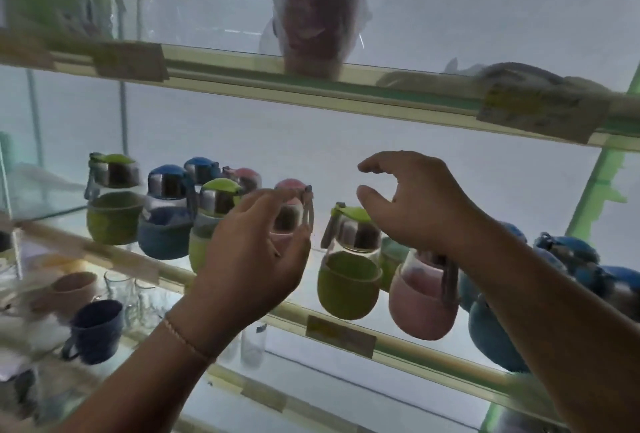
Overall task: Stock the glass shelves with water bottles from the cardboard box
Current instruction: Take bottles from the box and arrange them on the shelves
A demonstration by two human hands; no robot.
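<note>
placement step in hand: left hand (256, 245) pinches the pink-capped bottle (290, 214) on the middle glass shelf (346, 323), right hand (415, 200) hovers spread above the green-capped bottle (349, 259); next, likely, release and straighten the row.

Pink bottle (289, 221) half-hidden behind left hand (249, 249)

Clear glass shelf (346, 325), glossy metal-collared bottles (349, 259) in matt soft sleeves, paper labels (341, 335)
</note>
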